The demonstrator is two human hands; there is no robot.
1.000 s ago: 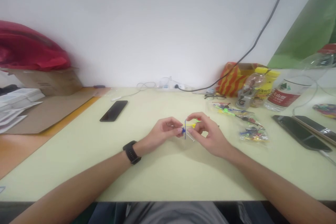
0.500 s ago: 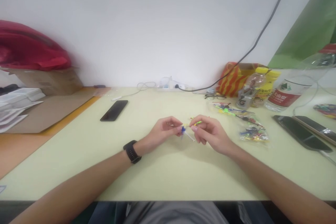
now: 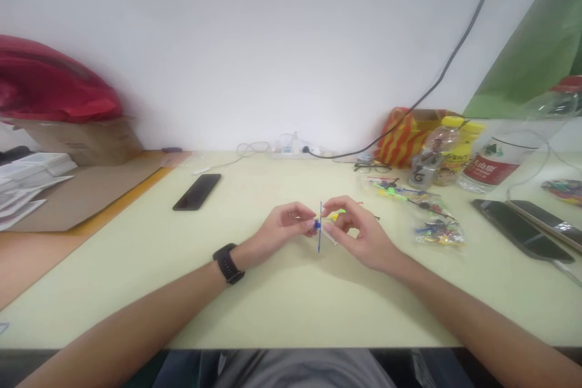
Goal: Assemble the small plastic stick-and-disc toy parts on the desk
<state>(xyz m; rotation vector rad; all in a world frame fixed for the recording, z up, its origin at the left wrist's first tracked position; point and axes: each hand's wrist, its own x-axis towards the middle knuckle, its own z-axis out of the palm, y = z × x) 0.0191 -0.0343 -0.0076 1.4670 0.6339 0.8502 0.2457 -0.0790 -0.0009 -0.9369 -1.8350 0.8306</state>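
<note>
Both my hands meet over the middle of the pale yellow table (image 3: pixel 282 303). My left hand (image 3: pixel 282 230), with a black watch on its wrist, pinches the left side of a small blue toy piece (image 3: pixel 319 227) with a thin upright blue stick. My right hand (image 3: pixel 359 231) pinches the same piece from the right, fingers curled. A bit of yellow-green plastic (image 3: pixel 335 215) shows just behind my right fingers.
A black phone (image 3: pixel 197 191) lies at the left. Clear bags of small coloured parts (image 3: pixel 437 231) sit to the right, with bottles (image 3: pixel 431 157), glasses (image 3: pixel 371 167) and dark phones (image 3: pixel 522 230) beyond. A power strip with cables (image 3: pixel 295 149) runs along the wall. Cardboard and papers (image 3: pixel 31 185) lie at the far left.
The blue stick stood upright a second ago, was tilted and mostly hidden half a second ago, and stands upright again between my fingertips. Both hands stay in the same spot.
</note>
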